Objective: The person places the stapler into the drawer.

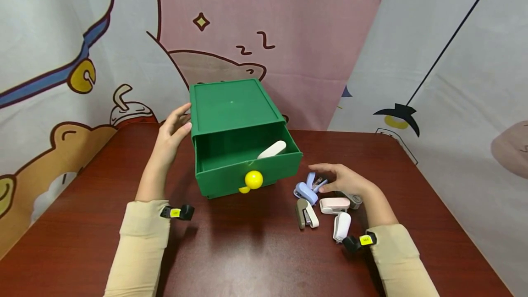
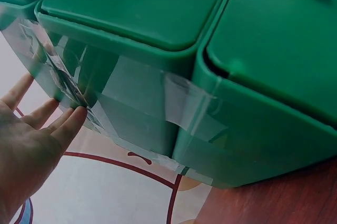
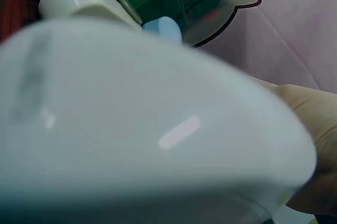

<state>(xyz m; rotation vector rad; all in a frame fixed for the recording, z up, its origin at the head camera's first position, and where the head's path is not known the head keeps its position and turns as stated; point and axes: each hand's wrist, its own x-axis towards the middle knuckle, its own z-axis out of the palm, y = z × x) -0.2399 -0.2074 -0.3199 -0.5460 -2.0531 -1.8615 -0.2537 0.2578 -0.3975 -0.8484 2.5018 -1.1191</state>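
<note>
A green drawer box [image 1: 237, 109] stands on the table, its front drawer [image 1: 222, 175] pulled out with a white stapler [image 1: 273, 149] inside. My left hand [image 1: 171, 127] rests its fingertips against the box's left side. In the left wrist view, those fingers [image 2: 68, 126] lie on the taped wall. My right hand [image 1: 344, 180] hovers over a group of small staplers, thumb and fingers spread around a light blue stapler [image 1: 306, 192]. Beside it lie a pink stapler [image 1: 334, 205], an olive-and-white stapler [image 1: 306, 214], a white stapler [image 1: 341, 227] and a grey one [image 1: 354, 200], partly hidden by my hand.
A yellow round knob [image 1: 253, 179] sticks out from the drawer front. The dark red-brown table [image 1: 247, 251] runs back to a cartoon-printed curtain [image 1: 313, 35]. A white rounded surface [image 3: 158, 113] fills most of the right wrist view.
</note>
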